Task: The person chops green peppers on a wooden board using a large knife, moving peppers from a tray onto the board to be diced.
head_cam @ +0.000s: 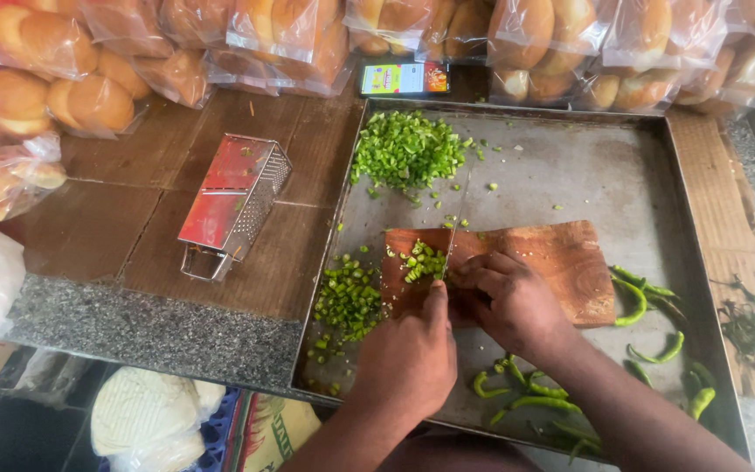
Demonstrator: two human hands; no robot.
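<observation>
My left hand (405, 363) grips a knife (453, 236), its thin blade pointing away from me over a wooden cutting board (561, 255). Just right of the blade, my right hand (510, 299) presses down on the board with fingers curled; what it pins is hidden. Chopped green chilli bits (424, 260) lie on the board left of the blade. The board sits inside a large metal tray (570, 166). One heap of chopped chilli (406, 150) lies at the tray's far side, another (349, 299) left of the board. Whole green chillies (641, 294) lie to the right and near me (526, 395).
A metal box grater (233, 203) lies on its side on the wooden counter left of the tray. Bags of buns (63, 83) line the back. A phone (404, 78) leans there. Chilli stems (753, 325) lie at right. Sacks (146, 419) sit below the counter edge.
</observation>
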